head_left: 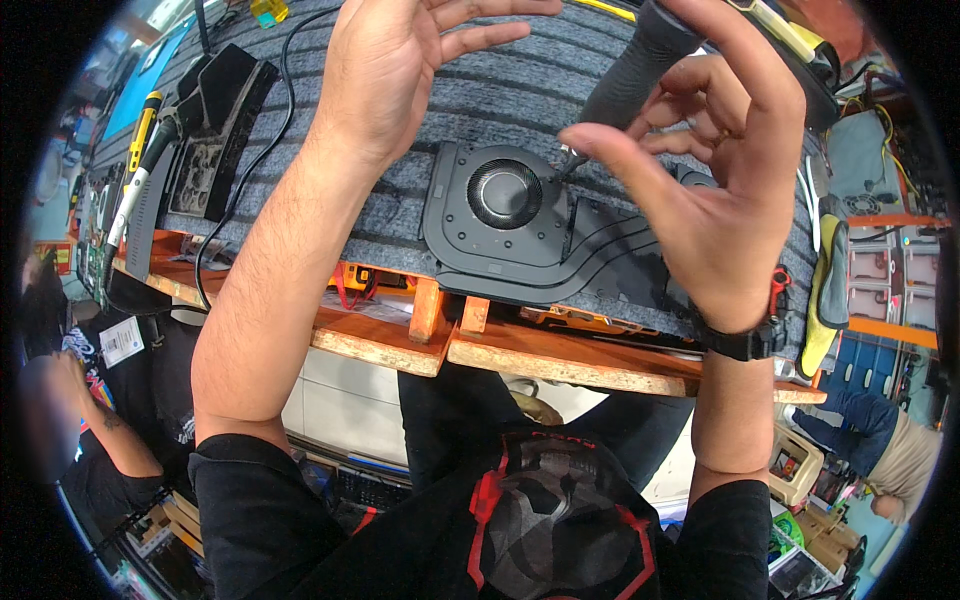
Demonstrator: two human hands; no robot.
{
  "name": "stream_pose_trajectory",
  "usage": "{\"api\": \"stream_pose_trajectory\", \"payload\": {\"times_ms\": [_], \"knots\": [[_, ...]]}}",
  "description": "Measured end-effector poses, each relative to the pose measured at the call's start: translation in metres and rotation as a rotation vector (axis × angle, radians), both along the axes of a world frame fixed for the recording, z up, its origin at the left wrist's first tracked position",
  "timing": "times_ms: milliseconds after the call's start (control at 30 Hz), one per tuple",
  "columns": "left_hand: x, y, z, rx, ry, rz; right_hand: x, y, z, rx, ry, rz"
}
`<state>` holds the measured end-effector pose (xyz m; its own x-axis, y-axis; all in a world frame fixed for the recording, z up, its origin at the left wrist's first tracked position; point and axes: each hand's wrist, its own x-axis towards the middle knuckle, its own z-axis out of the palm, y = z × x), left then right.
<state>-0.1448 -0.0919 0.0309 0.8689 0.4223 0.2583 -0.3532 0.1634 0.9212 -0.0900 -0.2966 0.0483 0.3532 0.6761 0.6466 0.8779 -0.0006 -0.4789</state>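
A dark grey cooling fan unit with a round fan and curved pipe-like channels lies flat on a ribbed grey mat. My right hand grips the thick dark handle of a screwdriver, fingers and thumb curled about it. The handle leans, with its shaft pointing down to the fan unit's edge, right of the round fan. The tip appears to meet the unit there. Beyond the unit, my left hand is raised with its fingers stretched out, holding nothing; its upper part is cut off by the picture's edge.
A soldering iron rests at the left beside a dark stand, with a black cable across the mat. Below the wooden bench edge is an open shelf. One person is at left, another at right.
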Motion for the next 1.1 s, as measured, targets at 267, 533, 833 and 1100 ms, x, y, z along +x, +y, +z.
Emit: {"api": "stream_pose_trajectory", "payload": {"times_ms": [267,533,833,1100], "knots": [[0.005,0.011,-0.015,0.013,-0.068,0.018,0.002,-0.003,0.001,-0.045,0.037,0.049],[0.007,0.02,-0.012,-0.061,-0.019,0.032,0.01,0.0,-0.004,0.063,0.136,0.117],[-0.001,0.036,-0.009,0.666,0.182,-0.266,0.007,-0.008,0.003,-0.061,0.193,0.078],[-0.013,0.013,-0.012,0.788,0.172,-0.61,0.016,-0.005,-0.013,0.092,0.087,0.164]]}}
